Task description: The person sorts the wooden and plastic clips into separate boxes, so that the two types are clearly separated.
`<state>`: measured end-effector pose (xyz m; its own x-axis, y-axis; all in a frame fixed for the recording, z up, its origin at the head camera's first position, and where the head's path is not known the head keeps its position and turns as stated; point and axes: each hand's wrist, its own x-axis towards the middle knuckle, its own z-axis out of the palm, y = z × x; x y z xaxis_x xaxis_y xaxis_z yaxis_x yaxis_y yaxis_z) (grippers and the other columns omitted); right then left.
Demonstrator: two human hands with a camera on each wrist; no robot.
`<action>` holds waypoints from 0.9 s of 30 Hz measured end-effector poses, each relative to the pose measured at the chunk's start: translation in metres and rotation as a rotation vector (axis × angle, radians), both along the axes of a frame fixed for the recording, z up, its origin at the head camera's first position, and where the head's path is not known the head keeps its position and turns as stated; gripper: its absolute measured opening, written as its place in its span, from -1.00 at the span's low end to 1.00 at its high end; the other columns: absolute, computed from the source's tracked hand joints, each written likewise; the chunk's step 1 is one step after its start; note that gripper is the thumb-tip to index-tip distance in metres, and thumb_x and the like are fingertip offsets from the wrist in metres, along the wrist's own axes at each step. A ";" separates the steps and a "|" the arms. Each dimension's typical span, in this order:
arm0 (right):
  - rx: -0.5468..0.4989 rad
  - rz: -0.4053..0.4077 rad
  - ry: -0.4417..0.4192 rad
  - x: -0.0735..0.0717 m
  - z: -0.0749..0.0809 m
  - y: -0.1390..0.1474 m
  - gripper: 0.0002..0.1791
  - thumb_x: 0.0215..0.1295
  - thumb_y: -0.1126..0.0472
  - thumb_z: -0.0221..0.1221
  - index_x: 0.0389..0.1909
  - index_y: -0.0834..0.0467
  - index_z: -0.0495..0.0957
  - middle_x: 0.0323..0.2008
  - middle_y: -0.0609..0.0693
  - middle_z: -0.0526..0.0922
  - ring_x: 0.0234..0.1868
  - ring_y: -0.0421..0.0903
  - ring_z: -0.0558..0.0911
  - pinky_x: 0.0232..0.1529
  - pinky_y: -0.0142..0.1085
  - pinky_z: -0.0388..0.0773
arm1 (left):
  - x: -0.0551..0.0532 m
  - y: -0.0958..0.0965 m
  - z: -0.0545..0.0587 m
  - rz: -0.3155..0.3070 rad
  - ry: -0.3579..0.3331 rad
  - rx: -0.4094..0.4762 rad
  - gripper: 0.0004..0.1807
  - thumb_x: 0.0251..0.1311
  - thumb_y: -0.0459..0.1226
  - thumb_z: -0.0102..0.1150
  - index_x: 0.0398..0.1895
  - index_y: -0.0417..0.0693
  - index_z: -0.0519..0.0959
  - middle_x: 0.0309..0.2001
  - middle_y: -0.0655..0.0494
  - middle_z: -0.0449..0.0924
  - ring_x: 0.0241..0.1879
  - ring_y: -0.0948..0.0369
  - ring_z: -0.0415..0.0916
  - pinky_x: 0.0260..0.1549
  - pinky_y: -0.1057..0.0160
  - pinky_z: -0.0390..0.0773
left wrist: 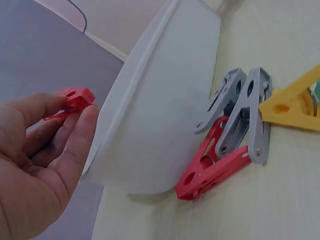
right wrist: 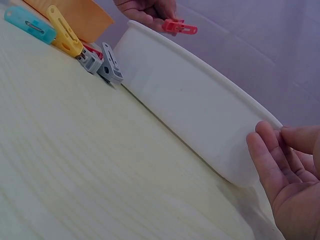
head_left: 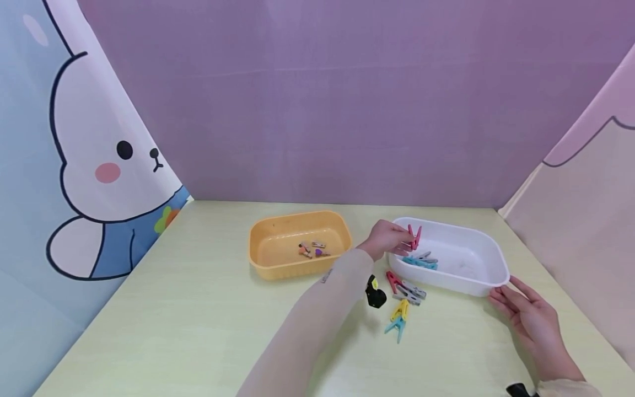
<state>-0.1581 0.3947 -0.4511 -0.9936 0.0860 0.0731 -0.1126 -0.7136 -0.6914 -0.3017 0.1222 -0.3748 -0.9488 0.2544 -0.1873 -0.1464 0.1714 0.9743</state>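
Observation:
My left hand (head_left: 389, 239) pinches a red clothespin (left wrist: 80, 101) between thumb and fingertips, above the left end of a white plastic basin (head_left: 453, 282). Inside that basin, blue clothespins (head_left: 420, 263) and a grey clothespin (head_left: 425, 256) lie below the hand. At the basin's near right corner, my right hand (head_left: 534, 321) grips the rim, thumb on top and fingers against the outer wall. On the table before the basin lie another red clothespin (left wrist: 207, 172), grey clothespins (left wrist: 245, 107), a yellow clothespin (head_left: 399, 310) and a blue clothespin (head_left: 396, 328).
Left of the white basin stands a yellow-orange basin (head_left: 292, 270) with several small decorated clips (head_left: 305, 251) inside. Both basins rest on a pale wood-grain table (head_left: 163, 314). A purple backdrop (head_left: 337, 110) rises behind, with a rabbit-print cloth (head_left: 119, 187) at left.

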 end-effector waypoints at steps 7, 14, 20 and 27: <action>-0.003 -0.007 0.000 0.000 0.000 0.000 -0.61 0.43 0.60 -0.10 -0.09 0.26 0.67 -0.27 0.28 0.73 -0.24 0.09 0.76 -0.12 -0.15 0.70 | 0.001 0.001 0.005 0.017 0.023 -0.144 -0.91 0.24 -0.36 0.33 -0.31 -0.25 0.72 -0.51 0.04 0.67 -0.45 0.14 0.69 -0.37 0.26 0.73; -0.007 -0.010 0.017 -0.001 0.001 -0.002 -0.62 0.42 0.61 -0.10 -0.10 0.27 0.67 -0.28 0.29 0.73 -0.25 0.09 0.76 -0.13 -0.16 0.71 | 0.005 0.001 0.013 0.003 0.039 -0.222 -0.92 0.21 -0.41 0.34 -0.42 -0.27 0.71 -0.51 0.00 0.66 -0.45 0.11 0.69 -0.41 0.29 0.72; -0.007 -0.008 0.008 0.001 0.001 -0.001 -0.61 0.43 0.61 -0.11 -0.10 0.26 0.67 -0.28 0.29 0.73 -0.25 0.09 0.76 -0.14 -0.15 0.71 | -0.002 0.006 0.011 -0.002 0.052 -0.304 -0.91 0.18 -0.39 0.38 -0.44 -0.26 0.70 -0.57 0.03 0.64 -0.58 0.18 0.64 -0.54 0.36 0.67; -0.006 -0.003 0.011 0.002 0.002 -0.002 -0.61 0.44 0.60 -0.11 -0.09 0.26 0.66 -0.27 0.29 0.72 -0.24 0.09 0.76 -0.12 -0.16 0.70 | -0.005 0.006 0.009 -0.016 0.076 -0.301 -0.93 0.16 -0.46 0.36 -0.44 -0.32 0.70 -0.58 -0.04 0.65 -0.62 0.15 0.64 -0.60 0.35 0.65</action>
